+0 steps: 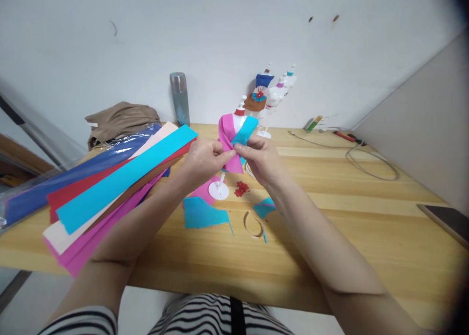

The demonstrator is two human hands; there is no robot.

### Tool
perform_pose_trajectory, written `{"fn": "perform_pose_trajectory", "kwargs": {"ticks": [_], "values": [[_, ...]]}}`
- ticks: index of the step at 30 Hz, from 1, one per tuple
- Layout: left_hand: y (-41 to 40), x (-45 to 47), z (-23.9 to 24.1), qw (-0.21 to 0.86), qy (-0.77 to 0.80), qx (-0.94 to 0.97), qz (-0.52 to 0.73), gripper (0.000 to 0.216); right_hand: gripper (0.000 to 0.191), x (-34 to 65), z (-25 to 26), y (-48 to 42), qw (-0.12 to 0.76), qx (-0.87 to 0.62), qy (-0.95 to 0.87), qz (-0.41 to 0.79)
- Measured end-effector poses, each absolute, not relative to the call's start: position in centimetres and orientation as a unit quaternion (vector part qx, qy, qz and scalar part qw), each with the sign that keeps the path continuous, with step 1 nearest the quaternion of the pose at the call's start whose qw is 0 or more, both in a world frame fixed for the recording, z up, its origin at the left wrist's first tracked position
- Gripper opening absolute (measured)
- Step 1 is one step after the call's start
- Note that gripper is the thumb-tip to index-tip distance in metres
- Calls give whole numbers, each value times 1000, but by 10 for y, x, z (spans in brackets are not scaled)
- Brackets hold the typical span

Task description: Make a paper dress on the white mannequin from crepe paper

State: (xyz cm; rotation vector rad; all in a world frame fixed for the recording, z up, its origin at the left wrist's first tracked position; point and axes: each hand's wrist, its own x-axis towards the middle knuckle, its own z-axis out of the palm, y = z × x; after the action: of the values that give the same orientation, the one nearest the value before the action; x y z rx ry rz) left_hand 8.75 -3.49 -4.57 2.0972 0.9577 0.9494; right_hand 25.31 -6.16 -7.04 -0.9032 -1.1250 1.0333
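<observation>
And here we are, both hands right at the work: the pink strip (pixel 227 125) and the blue strip (pixel 245 131) meet in a crossing on the front of the small white figure (pixel 239 123), directly between the thumbs. The left hand (pixel 205 155) has thumb and curled finger pinched on the pink, just below the crossing; the right hand (pixel 261 154) nips the blue, its thumb tip lying practically at the join. So neither is farther off, both are touching, though the right thumb looks a shade closer to the crossing itself. Look at the lines! The pink runs down from above the left fingers, slanting toward the right hand, its tail hanging below the two thumbs; the blue comes the other way, sloping from above the right fingers down toward the left. The figure's long axis rises between the hands, from the round white base (pixel 219 190) below the left fingers to the red collar (pixel 240 112) above both; it leans rightward in view, but whether it truly tilts I can't tell. What sits behind the right fingers is hidden. Everything turns on that crossing, held between two thumbs.
</observation>
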Motion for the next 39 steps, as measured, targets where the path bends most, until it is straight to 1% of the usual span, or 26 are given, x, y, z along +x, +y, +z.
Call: {"fn": "perform_pose_trajectory", "kwargs": {"ticks": [7, 11, 15, 18, 21, 28, 34, 39], "values": [[-34, 85, -47, 346, 378, 792, 333, 42, 21, 252, -70, -62, 634, -381, -475, 476], [-34, 85, -47, 354, 388, 784, 330, 43, 22, 252, -69, -63, 630, -387, -470, 481], [-37, 87, -47, 344, 403, 780, 334, 41, 19, 251, -67, -65, 621, -389, -475, 487], [-40, 89, -47, 309, 415, 784, 344, 43, 21, 252, -67, -66, 616, -385, -480, 492], [-42, 90, -46, 279, 417, 787, 360, 50, 21, 253, -68, -66, 611, -388, -493, 484], [-41, 90, -45, 280, 426, 787, 347, 55, 24, 256, -70, -65, 596, -395, -518, 469], [-34, 88, -50, 282, 412, 794, 348, 52, 22, 256, -72, -64, 602, -402, -529, 443], [-32, 83, -49, 307, 394, 804, 321, 43, 22, 256, -73, -62, 606, -407, -545, 413]]}}
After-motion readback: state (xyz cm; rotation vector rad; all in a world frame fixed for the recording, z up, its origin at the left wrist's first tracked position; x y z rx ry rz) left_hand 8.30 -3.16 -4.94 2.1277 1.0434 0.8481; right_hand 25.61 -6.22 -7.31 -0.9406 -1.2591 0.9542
